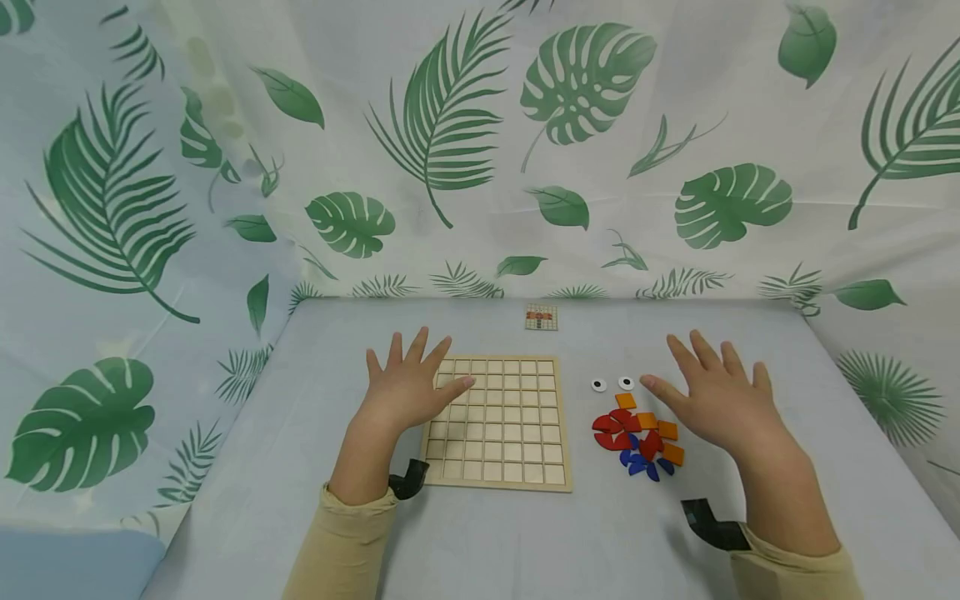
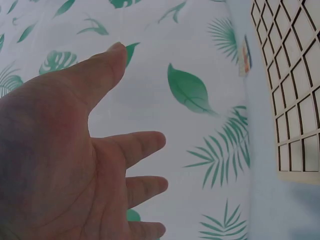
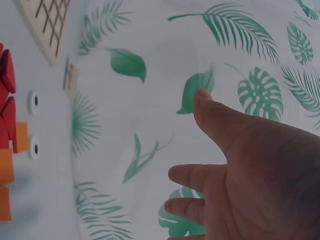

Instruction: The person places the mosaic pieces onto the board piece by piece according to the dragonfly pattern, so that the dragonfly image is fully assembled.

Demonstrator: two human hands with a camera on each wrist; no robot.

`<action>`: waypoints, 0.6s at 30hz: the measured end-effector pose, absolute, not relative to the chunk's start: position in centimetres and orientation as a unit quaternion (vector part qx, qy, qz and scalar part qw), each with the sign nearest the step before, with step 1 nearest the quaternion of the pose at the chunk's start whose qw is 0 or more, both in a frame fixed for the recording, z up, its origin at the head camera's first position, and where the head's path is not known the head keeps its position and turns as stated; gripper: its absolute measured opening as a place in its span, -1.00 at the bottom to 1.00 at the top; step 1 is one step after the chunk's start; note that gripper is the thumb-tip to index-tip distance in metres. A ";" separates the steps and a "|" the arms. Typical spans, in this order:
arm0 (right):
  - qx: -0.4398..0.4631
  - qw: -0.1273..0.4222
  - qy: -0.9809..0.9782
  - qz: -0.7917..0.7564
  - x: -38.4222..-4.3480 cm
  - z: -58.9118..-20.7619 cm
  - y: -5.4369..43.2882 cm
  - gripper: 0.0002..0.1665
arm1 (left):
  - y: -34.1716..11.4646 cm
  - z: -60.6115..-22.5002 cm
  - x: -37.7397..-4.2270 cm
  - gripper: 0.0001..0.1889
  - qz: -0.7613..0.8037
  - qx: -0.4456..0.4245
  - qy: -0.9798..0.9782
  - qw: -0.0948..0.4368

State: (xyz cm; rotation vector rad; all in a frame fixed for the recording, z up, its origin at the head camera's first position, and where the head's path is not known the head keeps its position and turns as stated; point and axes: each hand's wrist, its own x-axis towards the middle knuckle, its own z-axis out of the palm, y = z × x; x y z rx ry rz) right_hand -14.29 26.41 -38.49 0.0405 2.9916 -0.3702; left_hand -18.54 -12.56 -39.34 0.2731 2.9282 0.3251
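A square wooden grid board (image 1: 498,423) with shallow cells lies on the table. My left hand (image 1: 405,392) is spread out above its left edge, fingers straight, holding nothing. To the right of the board is a loose pile of red pieces (image 1: 613,429), orange square pieces (image 1: 667,431) and blue pieces (image 1: 637,461). Two white discs with black dots, like eyes (image 1: 626,383), lie just behind the pile. My right hand (image 1: 723,400) hovers to the right of these pieces, fingers spread and nothing held. Both wrist views show the palms bare.
A small patterned card (image 1: 542,317) with a grid and a red-orange figure lies at the back of the table (image 1: 517,542). Leaf-printed cloth (image 1: 465,250) hangs behind and at both sides. Black wrist mounts (image 1: 712,527) stick out from the sleeves.
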 end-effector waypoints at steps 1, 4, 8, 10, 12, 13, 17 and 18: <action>0.013 0.064 0.990 -0.122 -14.3 -38.5 26.4 0.24 | -12.6 -39.4 -18.5 -0.12 0.111 0.092 0.985 0.092; 0.011 0.068 0.990 -0.124 -14.4 -38.6 26.5 0.22 | -12.6 -39.5 -18.5 -0.13 0.115 0.092 0.985 0.094; -0.005 0.068 0.990 -0.124 -15.0 -39.0 27.1 0.18 | -12.7 -39.8 -18.6 -0.15 0.129 0.093 0.982 0.103; -0.014 0.075 0.988 -0.133 -15.5 -39.4 27.5 0.15 | -12.9 -39.9 -18.7 -0.15 0.139 0.096 0.980 0.108; -0.025 0.087 0.985 -0.150 -16.1 -39.9 27.9 0.09 | -13.0 -40.2 -19.0 -0.16 0.153 0.103 0.976 0.113; -0.029 0.095 0.982 -0.162 -16.4 -40.1 28.1 0.06 | -13.1 -40.3 -19.1 -0.17 0.163 0.108 0.974 0.116; -0.041 0.133 0.967 -0.212 -17.9 -41.3 28.8 -0.14 | -13.7 -41.7 -20.1 -0.21 0.212 0.136 0.959 0.130; -0.044 0.139 0.965 -0.220 -18.3 -41.6 29.0 -0.18 | -13.8 -42.2 -20.4 -0.22 0.226 0.141 0.954 0.137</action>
